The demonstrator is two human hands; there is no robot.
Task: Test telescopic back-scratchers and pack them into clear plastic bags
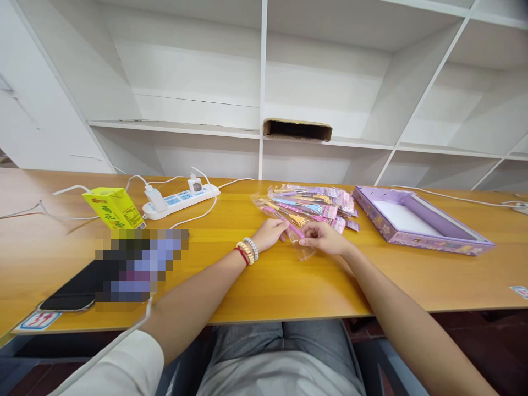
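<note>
Left hand point(270, 233) and right hand point(324, 237) are both pinching that wrapped pink stick point(295, 230), so yanking opposite ways could tear the clear plastic point(306, 253).

Brightly, diffusely lit; shaded grey inside white cubby shelving point(263, 66); glinting on clear plastic packets point(317, 204); stretched and bowed toward frame edges; pixelated beside black smartphone point(74, 287).

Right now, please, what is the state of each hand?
Left hand: closed, pinching a pink item in clear wrapping.
Right hand: closed at the same item's near end; whether on item or wrapping cannot be told.
</note>
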